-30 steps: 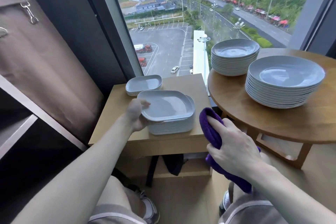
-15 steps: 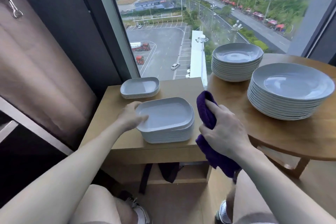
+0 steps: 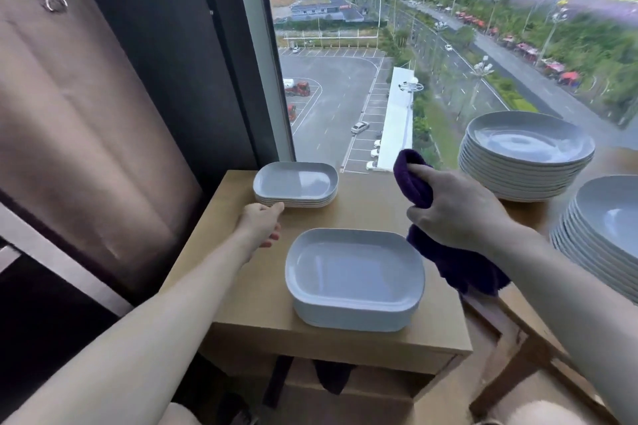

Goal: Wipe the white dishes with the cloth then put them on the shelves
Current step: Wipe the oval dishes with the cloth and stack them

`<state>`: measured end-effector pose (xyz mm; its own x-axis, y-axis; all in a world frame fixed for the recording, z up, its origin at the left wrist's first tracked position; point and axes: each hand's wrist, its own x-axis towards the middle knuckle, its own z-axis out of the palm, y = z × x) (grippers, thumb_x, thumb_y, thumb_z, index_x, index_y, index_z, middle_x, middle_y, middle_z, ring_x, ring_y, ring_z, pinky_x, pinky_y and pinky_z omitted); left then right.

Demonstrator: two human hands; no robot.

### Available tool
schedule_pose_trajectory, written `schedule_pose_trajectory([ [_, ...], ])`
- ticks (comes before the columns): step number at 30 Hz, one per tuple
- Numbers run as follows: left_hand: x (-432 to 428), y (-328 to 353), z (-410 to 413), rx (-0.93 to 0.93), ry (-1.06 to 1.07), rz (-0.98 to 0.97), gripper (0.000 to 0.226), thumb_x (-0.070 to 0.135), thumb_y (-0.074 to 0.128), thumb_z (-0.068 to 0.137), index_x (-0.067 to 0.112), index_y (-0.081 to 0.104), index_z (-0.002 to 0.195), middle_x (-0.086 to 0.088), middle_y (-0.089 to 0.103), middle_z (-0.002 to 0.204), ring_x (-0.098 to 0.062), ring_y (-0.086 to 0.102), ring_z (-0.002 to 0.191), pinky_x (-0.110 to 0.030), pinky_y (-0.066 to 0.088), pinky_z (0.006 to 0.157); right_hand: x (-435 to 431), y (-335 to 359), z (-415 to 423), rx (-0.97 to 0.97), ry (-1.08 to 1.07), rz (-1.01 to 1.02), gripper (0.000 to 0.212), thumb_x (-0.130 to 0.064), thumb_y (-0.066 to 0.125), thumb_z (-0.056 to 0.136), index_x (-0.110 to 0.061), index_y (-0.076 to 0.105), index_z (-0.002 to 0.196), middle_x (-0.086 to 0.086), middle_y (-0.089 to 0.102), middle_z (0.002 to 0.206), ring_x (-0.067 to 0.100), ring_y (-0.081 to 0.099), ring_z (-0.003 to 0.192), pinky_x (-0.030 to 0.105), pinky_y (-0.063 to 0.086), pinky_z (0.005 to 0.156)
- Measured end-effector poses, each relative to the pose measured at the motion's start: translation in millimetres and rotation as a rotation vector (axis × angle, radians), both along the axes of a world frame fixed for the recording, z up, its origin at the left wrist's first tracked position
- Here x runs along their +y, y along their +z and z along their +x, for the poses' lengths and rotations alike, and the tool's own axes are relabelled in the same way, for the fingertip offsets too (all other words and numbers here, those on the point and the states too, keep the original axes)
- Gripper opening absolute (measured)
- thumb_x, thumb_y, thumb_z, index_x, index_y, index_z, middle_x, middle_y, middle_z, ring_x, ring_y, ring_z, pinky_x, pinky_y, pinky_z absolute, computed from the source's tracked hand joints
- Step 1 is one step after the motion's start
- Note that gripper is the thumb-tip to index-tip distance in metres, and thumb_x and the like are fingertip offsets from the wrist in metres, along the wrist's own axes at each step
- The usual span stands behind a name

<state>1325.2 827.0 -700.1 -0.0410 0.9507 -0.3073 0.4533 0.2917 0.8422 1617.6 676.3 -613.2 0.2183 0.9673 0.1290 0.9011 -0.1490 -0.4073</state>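
Two piles of white dishes sit on the small table: a near stack at its front, a far stack by the window. I see the left hand between them, fingers loose, holding nothing, just beside the far stack. The right hand clutches the purple cloth; round plates stand further right.

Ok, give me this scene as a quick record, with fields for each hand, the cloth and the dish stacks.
left hand: open, reaching to the near edge of the small rectangular stack; contact unclear
right hand: grips the purple cloth, held up at the right side of the wooden side table
large rectangular stack: near end of the side table, untouched
round plate stacks: two at right, far stack and near stack
dish being wiped: none
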Motion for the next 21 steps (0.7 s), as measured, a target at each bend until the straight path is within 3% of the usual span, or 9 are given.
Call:
schedule_pose_trajectory([
  [7,65,-25,17,-0.246,0.294,-0.169,0.04,0.045,0.063,0.096,0.005,0.063,0.09,-0.01,0.067,0.079,-0.025,0.068,0.061,-0.028,0.053,0.05,66,-4,2,-0.162,0.07,-0.083,0.056,-0.041,0.057,0.075,-0.045,0.046,0.13,-0.003,0.056,0.107,0.027,0.056,0.094,0.041,0.049,0.078],
  [13,77,-43,26,-0.28,0.322,-0.194,0.029,0.036,0.063,0.099,0.01,0.062,0.086,-0.004,0.062,0.072,-0.02,0.069,0.056,-0.023,0.05,0.043,94,-29,-4,-0.284,0.154,-0.19,0.044,-0.036,0.059,0.078,-0.037,0.053,0.121,-0.006,0.052,0.092,0.024,0.053,0.083,0.037,0.043,0.067],
  [17,78,-38,24,-0.291,0.324,-0.197,0.017,0.019,0.057,0.094,0.012,0.06,0.078,-0.002,0.058,0.07,-0.017,0.065,0.056,-0.019,0.046,0.042,96,-39,-7,-0.213,0.128,-0.202,0.052,-0.038,0.056,0.075,-0.04,0.051,0.127,-0.002,0.056,0.1,0.026,0.056,0.09,0.042,0.051,0.079],
  [21,75,-25,28,-0.35,0.322,-0.203,0.014,0.016,0.053,0.092,0.015,0.057,0.078,-0.001,0.058,0.071,-0.016,0.061,0.06,-0.021,0.047,0.045,88,-49,-7,-0.123,0.127,-0.208,0.054,-0.036,0.059,0.077,-0.04,0.05,0.13,-0.001,0.059,0.108,0.026,0.055,0.098,0.039,0.048,0.078],
])
